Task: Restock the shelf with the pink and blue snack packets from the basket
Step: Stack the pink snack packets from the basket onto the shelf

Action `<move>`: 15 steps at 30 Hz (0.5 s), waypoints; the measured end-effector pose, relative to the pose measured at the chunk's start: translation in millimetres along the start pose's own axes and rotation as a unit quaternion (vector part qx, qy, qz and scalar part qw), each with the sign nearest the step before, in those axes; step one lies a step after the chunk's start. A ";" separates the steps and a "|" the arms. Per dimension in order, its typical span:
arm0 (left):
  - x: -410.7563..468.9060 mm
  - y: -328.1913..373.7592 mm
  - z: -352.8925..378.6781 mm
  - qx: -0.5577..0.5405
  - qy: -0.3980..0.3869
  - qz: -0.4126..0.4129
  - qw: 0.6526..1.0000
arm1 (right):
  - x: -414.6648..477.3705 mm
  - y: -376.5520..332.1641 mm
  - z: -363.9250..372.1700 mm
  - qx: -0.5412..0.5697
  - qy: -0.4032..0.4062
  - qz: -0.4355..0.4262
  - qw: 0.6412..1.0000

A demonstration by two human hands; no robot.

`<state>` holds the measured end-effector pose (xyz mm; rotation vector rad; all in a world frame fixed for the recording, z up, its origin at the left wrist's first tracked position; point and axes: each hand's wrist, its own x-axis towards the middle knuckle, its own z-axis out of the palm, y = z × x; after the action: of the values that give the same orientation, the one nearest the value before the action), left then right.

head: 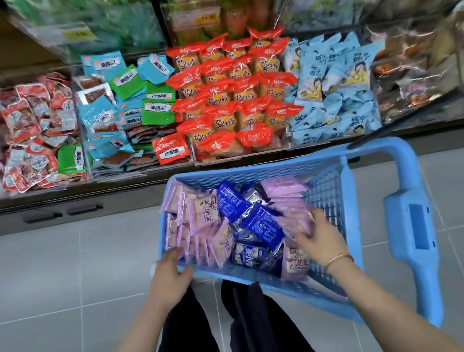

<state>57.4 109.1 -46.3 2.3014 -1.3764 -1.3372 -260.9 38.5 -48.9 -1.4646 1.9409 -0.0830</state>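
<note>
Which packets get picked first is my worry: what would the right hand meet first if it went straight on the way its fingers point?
The right hand would meet the pink packets at the basket's right side; blur hides whether they touch.

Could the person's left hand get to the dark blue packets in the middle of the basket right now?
Probably yes. The left hand is at the near left corner of the basket, which is open on top; the blue packets lie uncovered, with only pink packets between.
</note>
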 end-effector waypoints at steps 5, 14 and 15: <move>-13.3 74.9 -5.2 -0.187 -0.088 0.062 0.976 | -33.8 -45.4 -27.2 0.417 -0.130 0.056 0.898; -18.7 112.1 -47.9 -0.319 -0.160 0.077 0.931 | -52.8 -105.8 -39.5 0.435 -0.240 -0.016 0.868; -18.6 113.7 -52.6 -0.305 -0.172 0.089 0.932 | -51.6 -107.6 -38.8 0.392 -0.232 -0.046 0.889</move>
<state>20.9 43.0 55.3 1.5542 -1.0064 -1.8411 -187.6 31.1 52.8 -0.9087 1.2149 -0.4597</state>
